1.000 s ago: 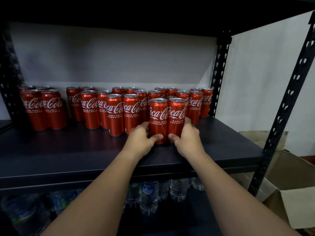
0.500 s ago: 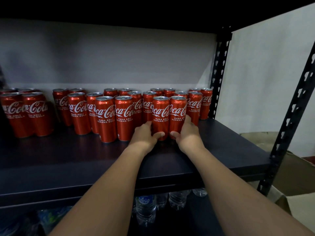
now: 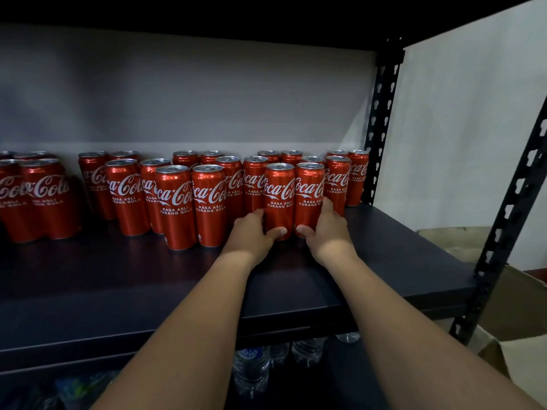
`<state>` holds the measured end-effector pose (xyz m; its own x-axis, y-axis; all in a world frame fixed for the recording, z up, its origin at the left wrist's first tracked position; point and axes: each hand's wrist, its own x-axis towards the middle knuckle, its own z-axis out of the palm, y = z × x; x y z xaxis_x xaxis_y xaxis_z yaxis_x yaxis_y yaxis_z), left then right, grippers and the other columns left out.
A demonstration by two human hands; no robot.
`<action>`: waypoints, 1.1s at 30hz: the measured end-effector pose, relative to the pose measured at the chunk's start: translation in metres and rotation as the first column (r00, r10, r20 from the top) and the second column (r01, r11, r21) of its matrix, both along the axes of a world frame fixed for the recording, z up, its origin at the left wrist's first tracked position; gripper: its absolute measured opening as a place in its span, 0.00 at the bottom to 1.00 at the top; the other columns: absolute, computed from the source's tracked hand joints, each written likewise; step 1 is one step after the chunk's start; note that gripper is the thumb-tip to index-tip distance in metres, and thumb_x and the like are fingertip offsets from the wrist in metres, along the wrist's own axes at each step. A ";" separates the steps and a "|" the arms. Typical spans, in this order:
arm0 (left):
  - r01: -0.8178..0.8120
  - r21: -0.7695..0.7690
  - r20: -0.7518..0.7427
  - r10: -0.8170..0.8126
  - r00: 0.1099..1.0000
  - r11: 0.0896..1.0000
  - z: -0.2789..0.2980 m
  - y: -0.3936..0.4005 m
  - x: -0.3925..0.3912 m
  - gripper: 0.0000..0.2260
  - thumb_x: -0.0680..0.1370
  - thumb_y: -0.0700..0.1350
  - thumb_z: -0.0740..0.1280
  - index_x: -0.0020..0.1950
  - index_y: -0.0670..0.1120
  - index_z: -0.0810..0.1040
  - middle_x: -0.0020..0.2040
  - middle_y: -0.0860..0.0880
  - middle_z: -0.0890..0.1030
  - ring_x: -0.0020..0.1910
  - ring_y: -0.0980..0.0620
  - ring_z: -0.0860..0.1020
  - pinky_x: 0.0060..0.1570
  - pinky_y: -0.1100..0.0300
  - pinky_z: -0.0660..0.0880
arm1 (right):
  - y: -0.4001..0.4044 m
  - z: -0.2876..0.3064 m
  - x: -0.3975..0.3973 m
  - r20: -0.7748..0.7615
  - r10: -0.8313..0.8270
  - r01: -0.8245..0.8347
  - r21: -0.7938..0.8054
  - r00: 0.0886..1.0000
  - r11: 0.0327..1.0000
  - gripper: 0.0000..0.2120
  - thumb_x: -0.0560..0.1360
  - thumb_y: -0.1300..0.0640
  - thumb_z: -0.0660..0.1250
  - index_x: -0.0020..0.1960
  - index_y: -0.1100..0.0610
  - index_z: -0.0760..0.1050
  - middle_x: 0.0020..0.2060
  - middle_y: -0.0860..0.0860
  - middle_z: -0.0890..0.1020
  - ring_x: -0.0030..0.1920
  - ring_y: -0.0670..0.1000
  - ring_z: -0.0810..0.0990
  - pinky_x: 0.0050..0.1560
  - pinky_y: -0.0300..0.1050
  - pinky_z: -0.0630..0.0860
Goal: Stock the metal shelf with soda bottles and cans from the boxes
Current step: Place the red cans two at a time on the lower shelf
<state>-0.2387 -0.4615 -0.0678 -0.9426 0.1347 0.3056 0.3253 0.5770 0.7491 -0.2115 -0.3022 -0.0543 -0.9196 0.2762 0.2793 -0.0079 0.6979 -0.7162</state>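
Your black metal shelf [image 3: 384, 261] carries everything here, its dark board bearing rows of tall red Coca-Cola cans [image 3: 124, 196] toward its back. Below that board stand clear plastic water bottles [image 3: 251, 371]. Near the board's middle, two upright red cans touch side by side, long axes vertical, logos facing you. Your left hand [image 3: 251, 232] grips the left red can [image 3: 279, 199]; your right hand [image 3: 328, 232] grips the right red can [image 3: 309, 196].
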 end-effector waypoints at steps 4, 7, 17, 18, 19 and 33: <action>-0.003 0.020 -0.016 0.003 1.000 1.000 0.002 0.001 0.004 0.23 0.78 0.49 0.75 0.70 0.45 0.76 0.67 0.45 0.81 0.66 0.47 0.79 0.70 0.49 0.74 | 0.000 -0.003 0.000 -0.032 0.009 -0.010 -0.014 0.999 1.000 0.35 0.79 0.55 0.71 0.79 0.52 0.56 0.70 0.57 0.72 0.70 0.60 0.72 0.69 0.59 0.70; -0.012 0.028 -0.021 0.013 1.000 1.000 0.004 0.001 0.008 0.23 0.77 0.48 0.76 0.70 0.44 0.77 0.67 0.44 0.81 0.66 0.47 0.79 0.69 0.53 0.74 | 0.000 -0.003 0.000 -0.040 0.017 -0.018 -0.021 0.999 1.000 0.34 0.79 0.55 0.70 0.79 0.52 0.56 0.70 0.57 0.72 0.70 0.60 0.72 0.69 0.59 0.71; 0.010 0.036 -0.005 -0.009 1.000 0.999 0.006 0.001 0.015 0.24 0.78 0.49 0.75 0.72 0.45 0.75 0.69 0.45 0.79 0.69 0.47 0.77 0.70 0.53 0.72 | 0.001 -0.004 0.000 -0.028 0.026 -0.027 -0.024 0.999 0.999 0.36 0.79 0.56 0.71 0.79 0.52 0.55 0.70 0.56 0.72 0.69 0.60 0.73 0.69 0.59 0.71; 0.008 0.040 -0.002 -0.007 1.000 0.999 0.006 0.001 0.015 0.24 0.78 0.49 0.75 0.73 0.45 0.75 0.69 0.45 0.79 0.69 0.47 0.77 0.71 0.53 0.72 | 0.000 -0.003 0.000 -0.022 0.025 -0.026 -0.020 0.999 0.999 0.37 0.79 0.56 0.71 0.80 0.52 0.53 0.71 0.56 0.72 0.70 0.60 0.73 0.69 0.59 0.71; 0.002 0.044 0.001 -0.003 1.000 0.999 0.007 0.001 0.016 0.25 0.78 0.49 0.75 0.73 0.44 0.74 0.69 0.45 0.79 0.69 0.47 0.77 0.70 0.54 0.72 | 0.000 -0.003 0.001 -0.015 0.021 -0.022 -0.015 1.000 1.000 0.39 0.78 0.56 0.71 0.81 0.53 0.52 0.71 0.56 0.71 0.70 0.59 0.72 0.70 0.59 0.71; -0.175 -0.048 0.082 0.178 0.980 0.983 0.005 -0.007 0.065 0.26 0.74 0.51 0.79 0.66 0.42 0.77 0.58 0.45 0.82 0.58 0.47 0.80 0.56 0.60 0.73 | 0.000 -0.005 0.063 -0.038 -0.029 0.033 0.136 0.999 0.990 0.30 0.73 0.57 0.76 0.70 0.58 0.66 0.63 0.59 0.75 0.62 0.60 0.77 0.63 0.54 0.77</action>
